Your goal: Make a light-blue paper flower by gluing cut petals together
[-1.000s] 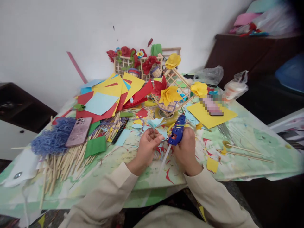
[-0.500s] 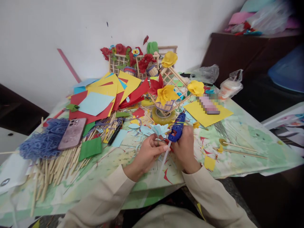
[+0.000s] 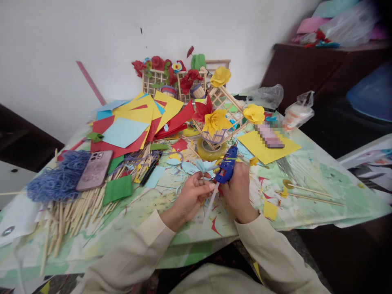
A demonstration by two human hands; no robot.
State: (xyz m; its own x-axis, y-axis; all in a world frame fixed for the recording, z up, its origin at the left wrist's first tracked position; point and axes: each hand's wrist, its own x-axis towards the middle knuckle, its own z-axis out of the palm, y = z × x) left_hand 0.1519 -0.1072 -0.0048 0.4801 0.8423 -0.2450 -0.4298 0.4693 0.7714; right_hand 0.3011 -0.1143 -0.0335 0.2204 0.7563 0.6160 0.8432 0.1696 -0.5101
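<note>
- Across the foreground, a table (image 3: 290,214) is covered with a green-and-white patterned sheet, strewn with paper scraps.
- On its left, sheets of coloured paper (image 3: 124,132) are piled; nearer, thin wooden sticks (image 3: 73,216) are partly hidden by blue-violet yarn (image 3: 55,177) and a pink phone (image 3: 93,171).
- Beyond the hands, a tilted wooden lattice (image 3: 229,98) is partly blocked by yellow paper flowers (image 3: 217,121).
- By the closed right hand (image 3: 240,190), a blue glue gun (image 3: 227,165) is gripped, its nozzle pointed away from the person.
- By the pinched left hand (image 3: 192,192), a light-blue paper flower (image 3: 204,166) is held just beside the gun.
</note>
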